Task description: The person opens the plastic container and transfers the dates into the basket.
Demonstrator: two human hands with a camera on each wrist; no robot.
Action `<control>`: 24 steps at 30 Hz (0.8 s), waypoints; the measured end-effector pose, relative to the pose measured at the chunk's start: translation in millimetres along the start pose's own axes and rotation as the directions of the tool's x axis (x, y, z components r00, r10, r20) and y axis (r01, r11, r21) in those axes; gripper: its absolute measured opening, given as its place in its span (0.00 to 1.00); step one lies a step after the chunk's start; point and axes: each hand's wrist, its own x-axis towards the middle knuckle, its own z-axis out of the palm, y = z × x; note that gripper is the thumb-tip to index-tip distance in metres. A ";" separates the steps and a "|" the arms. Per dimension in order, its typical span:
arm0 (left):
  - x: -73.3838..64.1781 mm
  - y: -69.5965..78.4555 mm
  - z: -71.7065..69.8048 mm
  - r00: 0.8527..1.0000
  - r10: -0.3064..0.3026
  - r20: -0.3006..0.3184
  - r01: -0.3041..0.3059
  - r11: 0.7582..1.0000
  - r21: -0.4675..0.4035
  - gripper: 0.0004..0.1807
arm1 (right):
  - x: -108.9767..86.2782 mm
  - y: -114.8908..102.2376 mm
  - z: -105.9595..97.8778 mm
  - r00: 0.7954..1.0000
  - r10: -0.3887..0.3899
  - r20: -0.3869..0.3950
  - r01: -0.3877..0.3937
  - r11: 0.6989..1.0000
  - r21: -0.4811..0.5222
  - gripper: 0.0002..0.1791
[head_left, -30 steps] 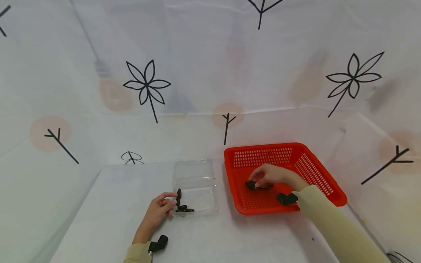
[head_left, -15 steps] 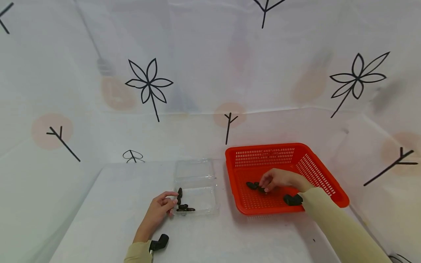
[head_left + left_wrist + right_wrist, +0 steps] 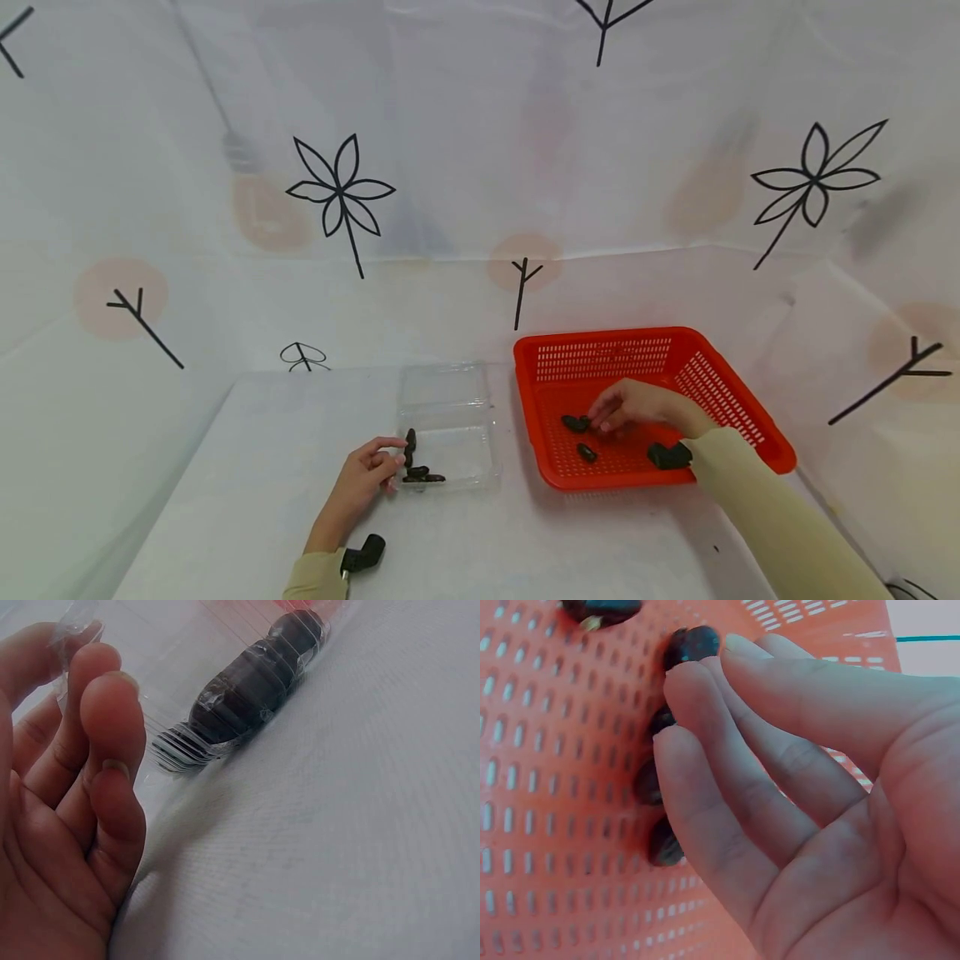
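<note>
My left hand (image 3: 367,471) pinches the left edge of a clear plastic clamshell box (image 3: 453,454), whose lid lies folded back. Inside, along the left and front walls, sit several dark oval fruits (image 3: 417,472); through the ribbed plastic they show dark brown (image 3: 244,694) in the left wrist view. My right hand (image 3: 633,404) is inside a red plastic basket (image 3: 536,433), fingers lowered beside a row of dark shiny fruits (image 3: 575,423). In the right wrist view the thumb and fingertips are near one fruit (image 3: 692,645); contact is unclear. A separate fruit (image 3: 587,452) lies closer to the front.
The basket stands right of the box on a white-covered table (image 3: 247,467). A white patterned cloth (image 3: 450,183) rises behind and at both sides. Black wrist cameras (image 3: 365,553) are strapped over both sleeves.
My right hand first shifted right along the fruits, then slightly back left and up. One fruit now lies apart toward the basket's front. My left hand stays at the box edge.
</note>
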 end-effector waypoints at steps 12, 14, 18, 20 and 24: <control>-8.2 31.1 1.8 0.998 -0.049 0.026 0.049 0.999 -0.020 0.17 | 3.3 -34.9 2.2 0.997 -0.060 -0.046 0.060 0.998 -0.011 0.15; -9.8 35.1 2.0 0.998 -0.049 0.025 0.049 0.999 -0.022 0.17 | 5.2 -41.8 5.1 0.996 -0.075 -0.046 0.074 0.997 -0.019 0.14; -10.3 34.8 2.0 0.999 -0.038 0.027 0.039 0.999 -0.033 0.18 | 9.6 -57.3 11.8 0.992 -0.122 -0.034 0.121 0.992 -0.040 0.12; -10.2 35.8 2.0 0.999 -0.043 0.029 0.044 0.998 -0.033 0.18 | 13.0 -64.8 15.0 0.989 -0.146 -0.028 0.144 0.988 -0.051 0.12; -7.5 31.9 1.3 0.997 -0.063 0.034 0.064 0.998 -0.026 0.18 | 20.3 -79.6 22.1 0.981 -0.191 -0.018 0.189 0.978 -0.092 0.13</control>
